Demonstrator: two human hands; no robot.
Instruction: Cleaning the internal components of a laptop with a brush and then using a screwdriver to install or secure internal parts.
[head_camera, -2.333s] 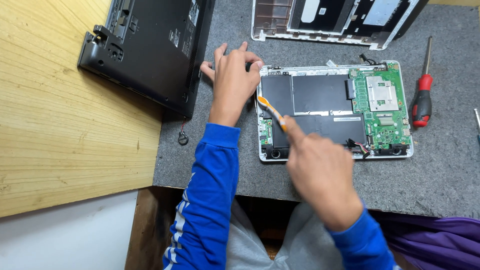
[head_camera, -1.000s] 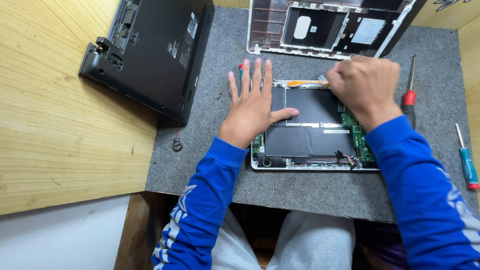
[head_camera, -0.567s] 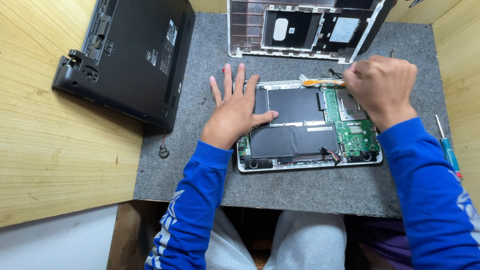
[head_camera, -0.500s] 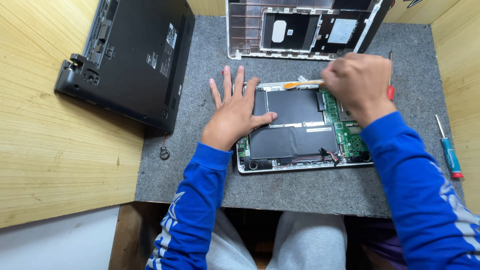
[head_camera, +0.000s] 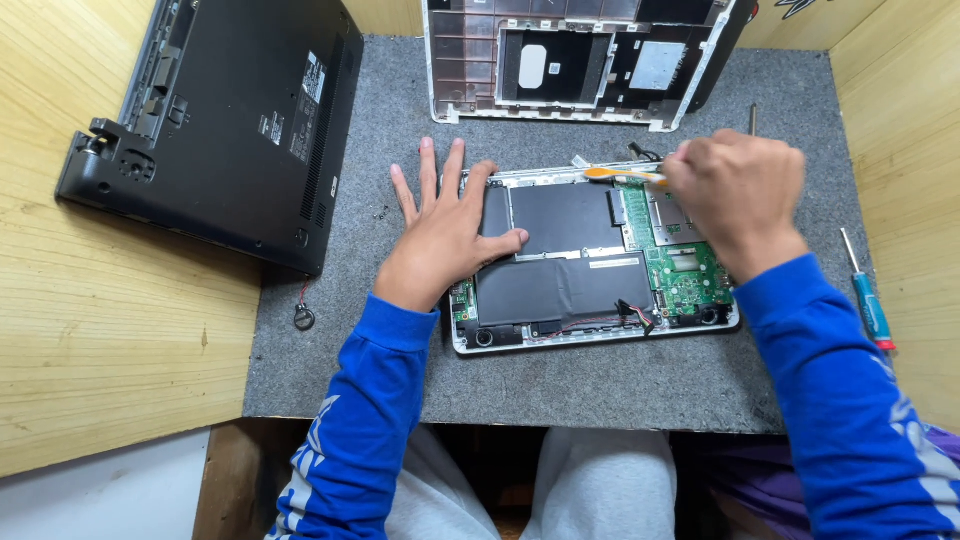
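My left hand (head_camera: 445, 235) lies flat, fingers spread, on the opened laptop base (head_camera: 590, 260) mid-mat. My right hand (head_camera: 735, 195) is clenched around an orange pry tool (head_camera: 620, 175) at the base's far edge.

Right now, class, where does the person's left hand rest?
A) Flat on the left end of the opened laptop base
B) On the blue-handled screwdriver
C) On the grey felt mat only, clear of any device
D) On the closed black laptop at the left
A: the left hand lies palm down, fingers spread, across the left end of the opened laptop base, its thumb on the black battery pack.
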